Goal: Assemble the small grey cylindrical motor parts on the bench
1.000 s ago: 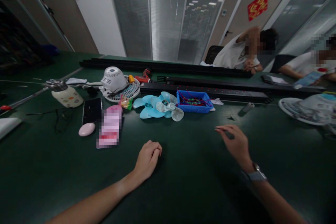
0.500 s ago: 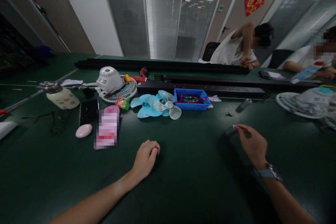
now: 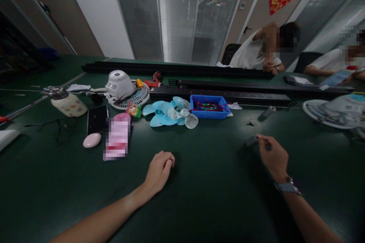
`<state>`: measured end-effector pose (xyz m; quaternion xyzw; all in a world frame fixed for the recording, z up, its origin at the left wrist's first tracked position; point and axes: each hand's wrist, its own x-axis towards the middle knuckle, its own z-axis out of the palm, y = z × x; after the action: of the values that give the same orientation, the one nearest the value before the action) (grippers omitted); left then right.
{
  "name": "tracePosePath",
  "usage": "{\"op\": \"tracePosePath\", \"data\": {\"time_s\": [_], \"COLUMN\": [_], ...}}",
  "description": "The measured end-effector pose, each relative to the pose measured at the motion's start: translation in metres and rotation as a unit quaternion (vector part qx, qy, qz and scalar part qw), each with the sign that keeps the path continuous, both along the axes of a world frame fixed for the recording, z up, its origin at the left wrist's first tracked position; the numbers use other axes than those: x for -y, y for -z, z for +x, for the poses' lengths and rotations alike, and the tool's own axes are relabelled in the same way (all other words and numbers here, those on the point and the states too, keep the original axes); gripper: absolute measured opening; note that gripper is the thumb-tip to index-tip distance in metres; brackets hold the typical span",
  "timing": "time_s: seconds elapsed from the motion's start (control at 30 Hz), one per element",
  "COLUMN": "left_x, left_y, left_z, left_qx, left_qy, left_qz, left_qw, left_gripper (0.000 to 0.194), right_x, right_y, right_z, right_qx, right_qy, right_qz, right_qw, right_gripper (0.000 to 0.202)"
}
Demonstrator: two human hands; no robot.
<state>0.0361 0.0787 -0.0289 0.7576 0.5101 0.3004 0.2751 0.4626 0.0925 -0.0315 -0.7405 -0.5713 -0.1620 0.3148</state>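
My right hand [image 3: 274, 156], with a watch on its wrist, pinches the near end of a small grey cylinder [image 3: 251, 142] between thumb and fingertips. The cylinder lies low over the green table [image 3: 205, 197], and I cannot tell whether it touches. Another grey cylinder [image 3: 268, 112] lies farther back, with a small dark flat piece [image 3: 250, 123] in front of it. My left hand [image 3: 160, 171] rests on the table with its fingers curled in, and nothing shows in it. Beyond the left hand are light blue fan blades [image 3: 162, 113] and a blue bin [image 3: 212, 113] of coloured wires.
To the left lie a pink pouch [image 3: 118, 136], a pink mouse-shaped item [image 3: 91, 140], a phone [image 3: 97, 119] and a cream bottle [image 3: 68, 104]. White fan parts [image 3: 118, 85] stand behind them, others [image 3: 339, 112] at right. Black rails [image 3: 176, 69] cross the back. Two people sit opposite.
The view has shifted slightly. My right hand keeps its pinch on the grey cylinder, with only a small turn of the wrist. The left hand has stayed in place.
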Motion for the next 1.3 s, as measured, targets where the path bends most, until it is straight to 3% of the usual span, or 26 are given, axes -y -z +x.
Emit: {"op": "tracePosePath", "data": {"time_s": [0.2,0.3,0.37,0.5,0.6,0.7,0.9,1.13,1.3], "left_x": [0.001,0.001,0.0,0.001,0.004,0.007,0.01,0.011,0.011], "left_y": [0.0,-0.001,-0.001,-0.002,-0.004,-0.008,-0.011,-0.007,-0.003], "left_z": [0.0,0.001,0.001,0.001,0.001,0.0,0.003,0.009,0.01], "left_qx": [0.002,0.0,0.004,0.048,0.078,0.075,0.058,0.098,0.118], "left_qy": [0.001,0.0,-0.001,0.002,0.02,0.074,0.138,0.108,0.104], "left_qz": [-0.005,-0.001,-0.001,-0.018,-0.006,0.043,0.065,0.03,0.048], "left_qw": [1.0,1.0,1.0,0.999,0.997,0.994,0.987,0.989,0.986], "left_gripper": [0.029,0.029,0.03,0.03,0.027,0.033,0.033,0.026,0.019], "right_x": [0.003,0.004,0.005,0.016,0.024,0.028,0.028,0.029,0.029], "right_y": [0.004,0.0,-0.006,-0.024,-0.035,-0.035,-0.016,-0.011,-0.008], "right_z": [-0.005,-0.02,-0.043,-0.116,-0.169,-0.201,-0.213,-0.214,-0.215], "right_qx": [0.005,-0.011,-0.026,-0.045,-0.05,-0.056,-0.073,-0.064,-0.049], "right_qy": [-0.026,-0.058,-0.109,-0.3,-0.405,-0.47,-0.498,-0.499,-0.535], "right_qz": [-0.012,0.008,0.014,-0.04,-0.094,-0.128,-0.142,-0.101,-0.047], "right_qw": [1.0,0.998,0.994,0.952,0.908,0.872,0.852,0.859,0.842], "right_gripper": [0.062,0.058,0.051,0.035,0.046,0.059,0.064,0.056,0.053]}}
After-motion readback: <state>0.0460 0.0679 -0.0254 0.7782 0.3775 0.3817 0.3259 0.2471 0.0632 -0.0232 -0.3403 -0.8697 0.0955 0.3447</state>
